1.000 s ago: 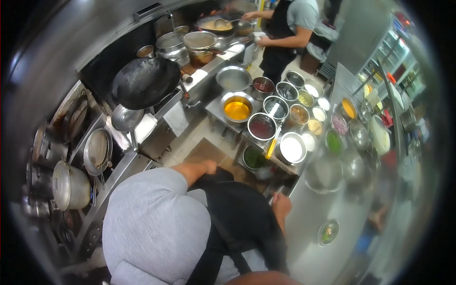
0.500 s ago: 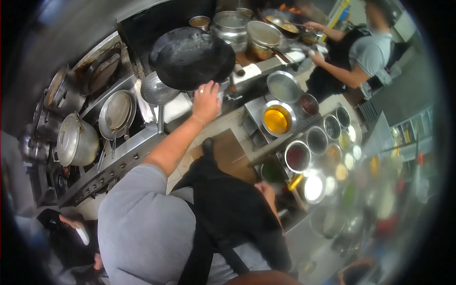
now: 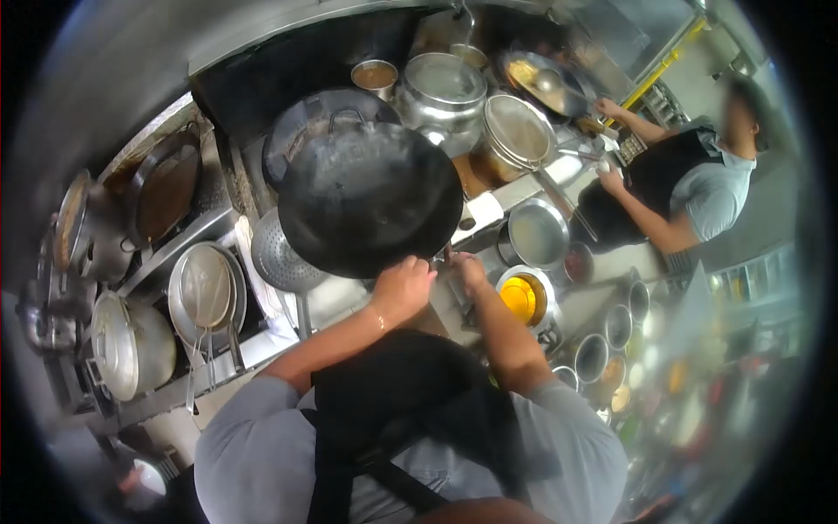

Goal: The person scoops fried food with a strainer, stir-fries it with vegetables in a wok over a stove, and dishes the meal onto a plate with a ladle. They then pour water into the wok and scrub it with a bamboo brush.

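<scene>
A large black wok [image 3: 371,199] sits over the stove in the middle of the view, with a loop handle on its far rim. My left hand [image 3: 404,291] is closed at the wok's near rim; what its fingers hold is hidden. Just right of it, my right hand [image 3: 467,271] is closed near a small knob or handle at the stove's front edge, and what it grips is too small to make out. A perforated ladle [image 3: 284,251] lies left of the wok. To the right stands a pot of yellow liquid [image 3: 518,299].
Lidded pot [image 3: 133,345] and strainers [image 3: 206,284] stand at left. Behind the wok are a steel pot [image 3: 443,86] and a strainer on a pot [image 3: 518,129]. A co-worker [image 3: 690,166] tends another wok [image 3: 546,83] at right. Ingredient containers [image 3: 592,358] line the right side.
My right hand has come up from my side to the stove's front edge. My left hand has closed at the wok's rim. The view has shifted, and the co-worker's wok is tilted differently.
</scene>
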`<state>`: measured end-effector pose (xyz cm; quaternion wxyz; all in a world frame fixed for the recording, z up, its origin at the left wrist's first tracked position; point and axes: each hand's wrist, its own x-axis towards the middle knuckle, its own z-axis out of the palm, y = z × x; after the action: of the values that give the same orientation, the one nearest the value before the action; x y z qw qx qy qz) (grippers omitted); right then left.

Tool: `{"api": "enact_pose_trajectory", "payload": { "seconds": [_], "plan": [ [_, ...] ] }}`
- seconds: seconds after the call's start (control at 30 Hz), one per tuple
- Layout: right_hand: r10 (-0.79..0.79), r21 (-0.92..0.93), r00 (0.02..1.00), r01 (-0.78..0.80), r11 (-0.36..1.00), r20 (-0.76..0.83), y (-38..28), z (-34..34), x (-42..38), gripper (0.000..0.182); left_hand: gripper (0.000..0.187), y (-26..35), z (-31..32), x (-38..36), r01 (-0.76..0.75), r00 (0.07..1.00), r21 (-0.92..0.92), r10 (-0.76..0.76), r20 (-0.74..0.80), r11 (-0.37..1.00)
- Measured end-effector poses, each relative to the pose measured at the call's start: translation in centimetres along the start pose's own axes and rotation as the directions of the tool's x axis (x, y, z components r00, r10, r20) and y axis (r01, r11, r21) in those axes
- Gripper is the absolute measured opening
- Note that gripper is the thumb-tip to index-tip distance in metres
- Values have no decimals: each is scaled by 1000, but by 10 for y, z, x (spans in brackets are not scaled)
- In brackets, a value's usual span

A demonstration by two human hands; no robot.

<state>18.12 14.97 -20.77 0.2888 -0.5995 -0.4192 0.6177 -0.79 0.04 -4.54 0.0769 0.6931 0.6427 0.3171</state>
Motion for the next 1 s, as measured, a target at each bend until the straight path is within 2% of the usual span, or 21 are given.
{"api": "enact_pose_trajectory", "payload": {
  "seconds": [0.07, 0.1, 0.13, 0.17, 0.2, 0.23, 0.27, 0.3, 0.33, 0.37, 0.4, 0.43, 0.5, 0.53, 0.57, 0.6, 0.7, 0.77, 0.83, 0.87, 1.0],
  "plan": [
    [149, -74, 938, -132, 988, 312, -14, -2, 32, 35, 24, 3, -43, 18, 25, 997, 13, -24, -68, 1000],
    [115, -373, 969, -27, 927, 217, -22, 2, 43, 32, 23, 1, -59, 27, 39, 991, 5, -38, -125, 999],
    [121, -374, 970, -34, 927, 210, -40, 10, 38, 32, 23, -2, -72, 33, 38, 992, -1, -38, -120, 999],
    [-146, -600, 975, 217, 770, 165, -58, 17, 31, 31, 23, -6, -85, 39, 52, 990, -12, -53, -133, 999],
    [-405, -779, 895, 387, 493, 188, -76, 23, 30, 31, 23, -11, -93, 46, 62, 987, -22, -64, -147, 998],
    [-361, -724, 915, 371, 582, 179, -79, 22, 45, 39, 23, -16, -96, 50, 66, 985, -38, -71, -155, 997],
    [-362, -723, 916, 368, 585, 173, -85, 21, 47, 39, 23, -21, -96, 54, 60, 986, -39, -66, -153, 997],
    [-199, -456, 964, 258, 852, 174, -93, 20, 46, 45, 25, -27, -94, 56, 68, 985, -20, -70, -159, 998],
    [-45, -134, 972, 78, 988, 231, -109, 21, 37, 52, 27, -32, -93, 59, 73, 983, -1, -72, -169, 997],
    [-57, -271, 980, 108, 956, 191, -126, 23, 26, 60, 27, -38, -91, 61, 71, 984, 32, -65, -164, 997],
    [-19, -549, 983, 118, 828, 183, -140, 21, 29, 60, 27, -44, -89, 63, 66, 983, 37, -59, -171, 997],
    [-234, -623, 952, 305, 720, 196, -134, 18, 46, 59, 26, -49, -87, 65, 86, 982, 35, -79, -172, 996],
    [-428, -682, 873, 461, 568, 234, -115, 11, 60, 58, 27, -62, -79, 66, 101, 978, 53, -89, -187, 993],
    [-264, -428, 944, 326, 843, 199, -129, 14, 46, 56, 27, -65, -79, 68, 100, 978, 61, -87, -190, 993],
    [-84, -121, 971, 114, 986, 224, -137, 19, 35, 54, 27, -66, -80, 70, 110, 979, 62, -97, -178, 992],
    [-201, 20, 960, 201, 979, 192, -119, 23, 40, 53, 27, -66, -81, 73, 118, 980, 66, -105, -168, 991],
    [-543, 77, 837, 538, 840, 75, -145, 40, 54, 61, 28, -60, -80, 78, 131, 979, 104, -113, -168, 986],
    [-558, 181, 830, 550, 815, -9, -200, 58, 71, 61, 28, -57, -76, 77, 165, 979, 122, -148, -138, 979],
    [-572, 152, 820, 570, 807, -37, -257, 60, 107, 62, 27, -53, -69, 77, 188, 976, 135, -170, -134, 973],
    [-543, 304, 839, 529, 792, -45, -278, 63, 144, 63, 26, -52, -67, 79, 208, 973, 139, -191, -130, 968],
    [-477, 220, 868, 442, 869, 140, -381, 72, 195, 63, 25, -49, -58, 83, 252, 960, 128, -231, -156, 959]
  ]
}}
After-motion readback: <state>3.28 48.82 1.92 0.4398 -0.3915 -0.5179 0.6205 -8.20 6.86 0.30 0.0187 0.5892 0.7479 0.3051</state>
